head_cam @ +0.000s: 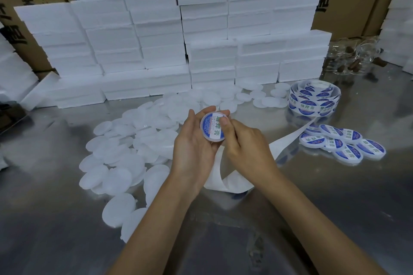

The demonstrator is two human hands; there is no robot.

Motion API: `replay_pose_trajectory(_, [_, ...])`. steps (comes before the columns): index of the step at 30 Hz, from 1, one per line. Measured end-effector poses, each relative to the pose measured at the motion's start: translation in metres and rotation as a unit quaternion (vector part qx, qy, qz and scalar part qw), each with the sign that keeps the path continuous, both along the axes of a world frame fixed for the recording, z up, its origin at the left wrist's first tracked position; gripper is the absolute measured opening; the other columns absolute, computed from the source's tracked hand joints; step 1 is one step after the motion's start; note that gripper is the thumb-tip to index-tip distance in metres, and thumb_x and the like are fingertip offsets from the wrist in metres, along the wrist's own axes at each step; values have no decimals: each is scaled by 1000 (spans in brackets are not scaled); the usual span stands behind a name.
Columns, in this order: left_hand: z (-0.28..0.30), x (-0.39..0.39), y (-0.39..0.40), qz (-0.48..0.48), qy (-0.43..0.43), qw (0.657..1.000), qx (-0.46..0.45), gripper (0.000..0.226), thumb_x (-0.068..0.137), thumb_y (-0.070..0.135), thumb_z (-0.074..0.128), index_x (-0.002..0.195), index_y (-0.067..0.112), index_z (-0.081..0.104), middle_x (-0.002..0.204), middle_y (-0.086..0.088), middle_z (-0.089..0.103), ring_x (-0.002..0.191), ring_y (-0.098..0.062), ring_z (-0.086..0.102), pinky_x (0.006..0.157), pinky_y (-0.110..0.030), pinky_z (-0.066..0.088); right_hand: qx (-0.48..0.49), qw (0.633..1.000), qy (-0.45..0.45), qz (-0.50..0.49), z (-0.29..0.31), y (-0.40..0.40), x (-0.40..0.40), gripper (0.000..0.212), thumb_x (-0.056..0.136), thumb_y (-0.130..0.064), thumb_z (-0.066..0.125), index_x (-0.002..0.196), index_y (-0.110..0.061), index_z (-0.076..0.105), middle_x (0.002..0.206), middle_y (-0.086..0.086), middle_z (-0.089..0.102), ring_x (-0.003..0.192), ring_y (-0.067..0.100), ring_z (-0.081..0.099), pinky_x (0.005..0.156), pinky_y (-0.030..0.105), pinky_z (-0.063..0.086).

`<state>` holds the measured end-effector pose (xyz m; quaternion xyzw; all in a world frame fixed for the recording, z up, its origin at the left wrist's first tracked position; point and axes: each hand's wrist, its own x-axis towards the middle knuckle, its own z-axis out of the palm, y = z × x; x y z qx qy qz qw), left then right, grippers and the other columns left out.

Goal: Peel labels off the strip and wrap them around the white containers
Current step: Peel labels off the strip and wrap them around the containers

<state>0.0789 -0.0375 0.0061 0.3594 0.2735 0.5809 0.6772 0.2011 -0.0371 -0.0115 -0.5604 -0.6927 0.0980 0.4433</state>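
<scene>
Your forearms are reaching in from the near edge, and your left hand [192, 140] is cradling a white container [213, 127] with fingers curled round its far rim, tilting its face toward you. Your right hand [243, 140] is pressing its thumb onto the label [216, 126] that is lying across that face, the other fingers curled in beneath the container's side.

Judging by the thumb's place at the label's edge, you are smoothing it down. Keep working the thumb from the middle outward so air is not getting trapped, and keep turning the container with the left fingers rather than dragging the label, which is likely thin and apt to crease. Check that the print is sitting square before pressing the ends over the rim.

The spent backing strip [228, 176] is trailing under your wrists and up to the label roll [315, 100] standing at the right. Finished containers [342, 143] are lying overlapped near the roll; unlabelled white containers [125, 152] are spreading across the metal table [312, 207] to your left, with foam boxes [156, 35] stacked behind.
</scene>
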Motion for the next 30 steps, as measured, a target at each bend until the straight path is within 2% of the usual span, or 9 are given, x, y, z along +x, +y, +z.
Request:
replay_pose_trajectory(2, [0, -1, 1, 8, 7, 1000, -2, 47, 107, 40, 30, 120, 5, 58, 124, -19, 66, 116, -26, 64, 100, -36, 50, -29, 998, 36, 33, 0, 0, 1, 39, 106, -41, 34, 82, -18, 54, 65, -6, 58, 67, 16, 58, 64, 33, 45])
replay_pose_trajectory(4, [1, -3, 1, 12, 7, 1000, -6, 47, 106, 39, 32, 120, 4, 59, 122, -20, 67, 115, -28, 64, 103, -37, 50, -66, 991, 95, 74, 0, 0, 2, 40, 102, -46, 44, 72, -21, 53, 55, -13, 51, 57, 6, 50, 56, 19, 38])
replay_pose_trajectory(7, [2, -4, 1, 14, 20, 1000, -13, 48, 106, 41, 32, 123, 4, 58, 125, -22, 64, 120, -30, 62, 108, -42, 46, -104, 980, 125, 114, -1, -3, 0, 29, 91, -53, 60, 80, -27, 63, 54, -16, 47, 52, 2, 43, 51, 14, 35])
replay_pose_trajectory(10, [3, -2, 0, 11, 34, 999, -10, 47, 103, 41, 38, 127, 6, 58, 124, -19, 65, 122, -30, 61, 103, -39, 49, -120, 978, 132, 111, -1, -3, -1, 27, 95, -49, 57, 88, -25, 67, 53, -17, 49, 52, 0, 45, 52, 13, 35])
replay_pose_trajectory(13, [6, -2, -1, 12, 38, 999, 1, 54, 89, 38, 52, 132, 7, 56, 130, -15, 65, 123, -28, 62, 101, -37, 49, -161, 957, 217, 103, 4, -2, 4, 37, 102, -40, 48, 72, -20, 59, 49, -16, 51, 48, 0, 46, 52, 12, 36])
replay_pose_trajectory(17, [4, -5, 2, 31, 72, 997, -6, 37, 102, 30, 45, 134, 16, 59, 133, -10, 65, 126, -25, 60, 107, -39, 46, -200, 876, 438, 14, 11, 5, 20, 38, 104, -38, 44, 77, -16, 56, 50, -9, 49, 37, 6, 38, 36, 18, 28])
replay_pose_trajectory(21, [3, -7, 4, 45, 98, 994, 0, 37, 104, 28, 43, 135, 14, 58, 131, -11, 66, 123, -24, 62, 105, -38, 47, -147, 731, 660, -96, 10, 16, 58, 34, 107, -36, 37, 85, -17, 56, 60, -5, 46, 40, 6, 33, 39, 18, 25])
replay_pose_trajectory(24, [1, -8, 5, 63, 107, 992, -3, 33, 102, 26, 44, 128, 13, 61, 122, -12, 70, 114, -26, 67, 97, -39, 52, -114, 653, 736, -141, 2, 19, 92, 33, 107, -32, 36, 84, -17, 54, 62, -4, 40, 44, 7, 27, 36, 17, 23])
replay_pose_trajectory(30, [-2, -11, 6, 65, 143, 987, -19, 25, 102, 22, 46, 114, 11, 65, 106, -11, 74, 99, -28, 70, 88, -38, 55, -104, 610, 774, -134, -8, 21, 119, 39, 106, -39, 38, 90, -12, 60, 56, -6, 38, 34, 5, 25, 34, 16, 20])
